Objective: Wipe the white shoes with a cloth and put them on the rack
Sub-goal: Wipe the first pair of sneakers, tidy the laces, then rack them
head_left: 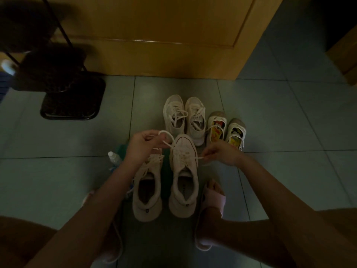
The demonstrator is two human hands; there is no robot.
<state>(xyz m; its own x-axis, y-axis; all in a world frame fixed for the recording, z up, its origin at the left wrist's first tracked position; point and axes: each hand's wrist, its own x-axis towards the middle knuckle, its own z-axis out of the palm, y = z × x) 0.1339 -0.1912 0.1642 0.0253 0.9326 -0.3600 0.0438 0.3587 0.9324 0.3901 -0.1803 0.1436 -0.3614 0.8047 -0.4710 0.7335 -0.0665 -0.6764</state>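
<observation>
Dim room, grey tiled floor (67, 171). 1 white lace-up canvas sneaker (184, 182) stands on it, toe away. Left hand (139, 146) fingers (152, 136) pinch its white lace loop (166, 134); right hand (222, 153) fingers pinch the lace end. Judged light, with a soft upper: hold by heel or sole.

We see the rack (58, 80) dark, blurred and cut by the left edge. Our left arm (108, 190) hides most of the bottle (114, 157) and an unidentifiable green item (122, 149).

rack (69, 101) left, shoes (166, 182) centre
</observation>
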